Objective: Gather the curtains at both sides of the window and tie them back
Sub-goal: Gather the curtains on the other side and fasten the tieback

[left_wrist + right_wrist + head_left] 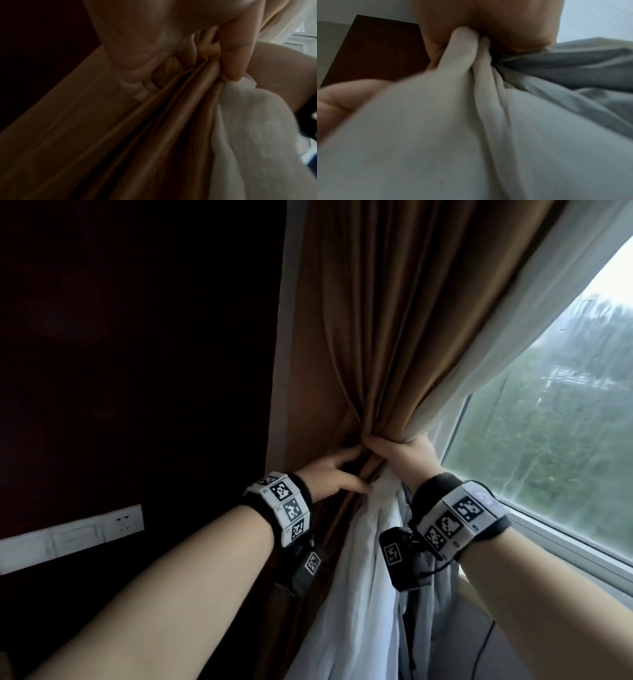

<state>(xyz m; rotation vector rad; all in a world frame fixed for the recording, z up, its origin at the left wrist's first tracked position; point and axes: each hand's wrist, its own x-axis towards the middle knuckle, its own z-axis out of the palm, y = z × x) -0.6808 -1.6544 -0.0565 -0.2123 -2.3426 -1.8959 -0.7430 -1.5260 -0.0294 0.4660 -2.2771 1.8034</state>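
Note:
A brown curtain [376,337] with a white lining [363,559] hangs at the window's left side, pulled into a bundle. My right hand [397,451] grips the bundle from the right, fingers wrapped round the brown and white cloth. My left hand [342,474] reaches in from the left; its fingers [161,75] are curled into the brown folds [154,135] and its thumb [229,56] presses them beside the white cloth [254,121]. The right wrist view shows white cloth [453,135] and grey cloth [573,70] bunched under my palm. No tie-back is clearly visible.
The window glass [548,446] and its white sill frame [568,546] lie to the right. A dark wall panel [137,354] with a white socket strip [85,534] is on the left. A thin black cable [483,642] hangs below the sill.

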